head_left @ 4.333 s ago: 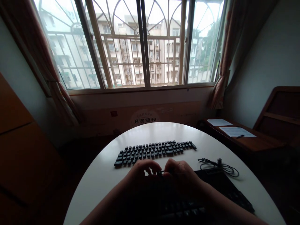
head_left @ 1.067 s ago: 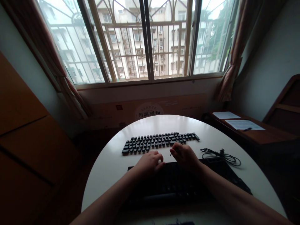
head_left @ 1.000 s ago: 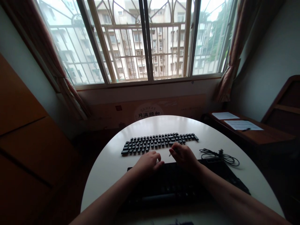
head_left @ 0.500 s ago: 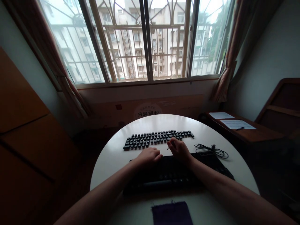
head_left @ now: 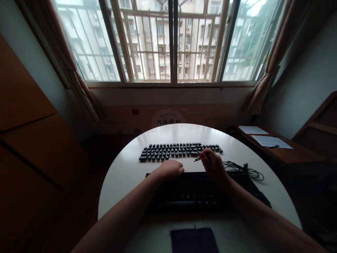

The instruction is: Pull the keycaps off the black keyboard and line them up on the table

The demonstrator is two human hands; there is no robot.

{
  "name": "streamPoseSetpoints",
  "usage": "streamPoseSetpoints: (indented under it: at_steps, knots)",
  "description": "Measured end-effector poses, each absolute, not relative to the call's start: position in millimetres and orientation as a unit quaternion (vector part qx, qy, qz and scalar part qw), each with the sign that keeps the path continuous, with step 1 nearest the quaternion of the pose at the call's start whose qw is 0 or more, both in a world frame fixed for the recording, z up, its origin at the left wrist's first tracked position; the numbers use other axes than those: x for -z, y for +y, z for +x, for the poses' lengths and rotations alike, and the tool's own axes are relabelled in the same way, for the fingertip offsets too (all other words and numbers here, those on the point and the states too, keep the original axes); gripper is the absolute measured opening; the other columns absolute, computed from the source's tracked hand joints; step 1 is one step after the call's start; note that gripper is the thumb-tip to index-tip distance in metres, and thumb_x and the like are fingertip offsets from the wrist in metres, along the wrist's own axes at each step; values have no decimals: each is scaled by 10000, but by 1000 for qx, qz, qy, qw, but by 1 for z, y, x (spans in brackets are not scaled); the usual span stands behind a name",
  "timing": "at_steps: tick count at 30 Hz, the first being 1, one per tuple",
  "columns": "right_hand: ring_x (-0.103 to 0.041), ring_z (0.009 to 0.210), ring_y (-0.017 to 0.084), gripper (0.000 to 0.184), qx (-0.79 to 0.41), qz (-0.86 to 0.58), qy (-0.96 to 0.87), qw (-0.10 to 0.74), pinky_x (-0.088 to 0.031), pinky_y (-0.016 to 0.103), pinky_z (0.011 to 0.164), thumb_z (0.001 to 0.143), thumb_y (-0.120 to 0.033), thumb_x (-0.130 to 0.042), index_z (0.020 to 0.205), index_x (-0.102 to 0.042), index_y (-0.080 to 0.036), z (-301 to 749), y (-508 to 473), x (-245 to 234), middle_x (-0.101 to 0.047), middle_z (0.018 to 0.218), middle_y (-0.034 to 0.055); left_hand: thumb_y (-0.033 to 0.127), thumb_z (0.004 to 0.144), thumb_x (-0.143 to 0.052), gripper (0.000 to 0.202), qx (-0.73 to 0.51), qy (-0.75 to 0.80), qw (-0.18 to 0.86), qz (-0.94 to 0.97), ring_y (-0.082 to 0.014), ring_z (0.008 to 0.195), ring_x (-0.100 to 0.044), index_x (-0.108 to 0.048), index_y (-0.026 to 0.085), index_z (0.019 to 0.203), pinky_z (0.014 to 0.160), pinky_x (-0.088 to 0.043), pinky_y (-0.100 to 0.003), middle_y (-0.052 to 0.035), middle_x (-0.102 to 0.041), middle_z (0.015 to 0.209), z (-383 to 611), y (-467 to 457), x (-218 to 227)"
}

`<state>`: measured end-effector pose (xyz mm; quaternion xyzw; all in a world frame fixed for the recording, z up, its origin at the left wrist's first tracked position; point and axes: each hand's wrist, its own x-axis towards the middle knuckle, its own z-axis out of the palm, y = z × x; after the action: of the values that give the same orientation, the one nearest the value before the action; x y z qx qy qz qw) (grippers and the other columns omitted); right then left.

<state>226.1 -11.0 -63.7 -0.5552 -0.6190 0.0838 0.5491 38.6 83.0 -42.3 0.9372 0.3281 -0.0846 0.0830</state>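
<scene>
A black keyboard [head_left: 195, 191] lies on the white round table in front of me, partly covered by my forearms. My left hand [head_left: 171, 167] rests at its far edge with the fingers curled; whatever they hold is hidden. Above the far edge, my right hand [head_left: 212, 161] is closed on a small thin metal tool [head_left: 197, 159], whose tip points left and down. Beyond both hands, loose black keycaps [head_left: 168, 151] stand in rows. The right hand is near the right part of these rows.
A coiled black cable [head_left: 247, 170] lies right of my right hand. Near the table's front is a dark purple cloth [head_left: 195, 240]. The round table [head_left: 116, 186] has a curved edge. Papers [head_left: 271, 141] and a pen [head_left: 274, 147] lie on a brown side table at right.
My right hand has moved right and a little away from the left hand, and more of the metal tool shows. My left hand stays at the keyboard's far edge. The camera view has shifted slightly.
</scene>
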Motion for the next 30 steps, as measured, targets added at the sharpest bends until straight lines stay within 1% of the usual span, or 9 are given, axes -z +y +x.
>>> streamPoseSetpoints:
  at_steps: [3,6,9,12,17,19,25,30]
  knots:
    - [-368,470,99,333,-187,-499,-650,542,-295,217,456,973,-486,-500,814,-513,-194,222,-35,44,-417,559,-55,352,930,-380,352,73,330,97,936,-252,835,-651,-686,199,849,700,-483,-335,-95,-727,947,36,82,43]
    - [-347,489,96,307,-303,-447,-702,465,-293,217,463,974,-464,-518,831,-524,-193,214,-52,33,-401,572,-56,402,958,-361,397,63,318,100,941,-248,846,-639,-687,196,866,734,-476,-339,-95,-721,946,35,80,42]
    - [-362,512,98,297,-348,-433,-716,423,-313,213,478,982,-453,-501,845,-526,-190,204,-55,35,-415,591,-48,370,959,-360,384,59,304,82,947,-236,798,-631,-682,191,851,702,-465,-330,-87,-714,914,35,78,41]
    - [-382,534,101,296,-367,-438,-714,404,-342,207,493,988,-446,-478,846,-512,-189,193,-50,45,-449,623,-35,308,930,-393,323,60,301,71,949,-224,770,-623,-675,191,825,669,-455,-316,-78,-708,884,35,78,41]
    - [-404,545,107,285,-387,-471,-707,359,-356,212,515,978,-444,-484,849,-498,-190,184,-44,59,-486,637,-28,294,901,-425,279,56,311,77,946,-219,778,-618,-673,192,822,669,-456,-307,-73,-702,872,35,80,42]
    - [-413,550,108,284,-384,-473,-710,354,-354,217,525,978,-440,-485,846,-498,-189,184,-43,62,-490,637,-28,289,897,-427,271,54,313,76,945,-223,783,-619,-671,193,825,665,-455,-313,-72,-703,879,36,80,43]
    - [-407,547,104,252,-379,-465,-720,349,-338,214,521,977,-402,-476,841,-495,-191,185,-43,60,-465,630,-36,328,949,-394,322,55,323,78,942,-239,806,-625,-677,193,876,683,-446,-333,-76,-709,920,36,79,45]
    - [-386,511,92,172,-352,-481,-742,308,-324,206,506,930,-300,-507,794,-466,-203,181,-44,58,-449,585,-55,345,970,-383,361,60,315,80,944,-229,777,-622,-691,183,875,687,-440,-323,-87,-709,917,33,78,44]
